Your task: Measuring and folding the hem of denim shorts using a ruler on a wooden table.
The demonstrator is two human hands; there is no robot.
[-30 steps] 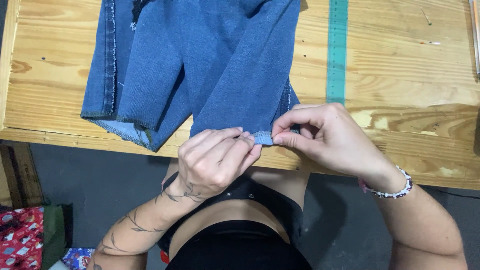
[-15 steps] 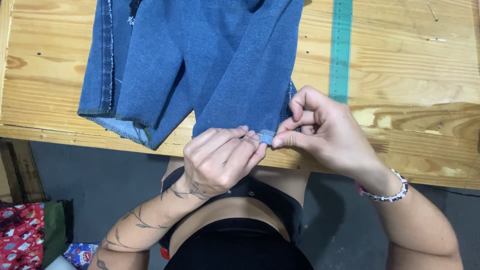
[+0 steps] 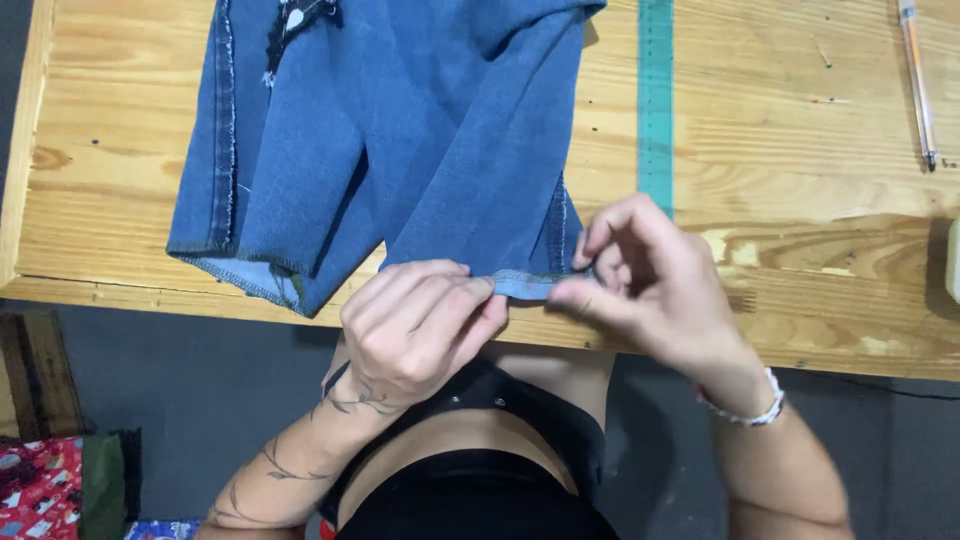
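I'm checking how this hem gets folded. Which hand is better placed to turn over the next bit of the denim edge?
Probably the right hand: its fingertips pinch the jeans at the open end of the folded hem, while the left hand clamps the finished part.

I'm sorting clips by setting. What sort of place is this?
Probably a sewing or tailoring workspace: a wooden table with blue jeans spread on it, a green ruler beside them, and both hands pinching the folded hem.

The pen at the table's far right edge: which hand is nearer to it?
Right. The right hand pinches the denim hem below the pen; the left hand grips the hem farther left.
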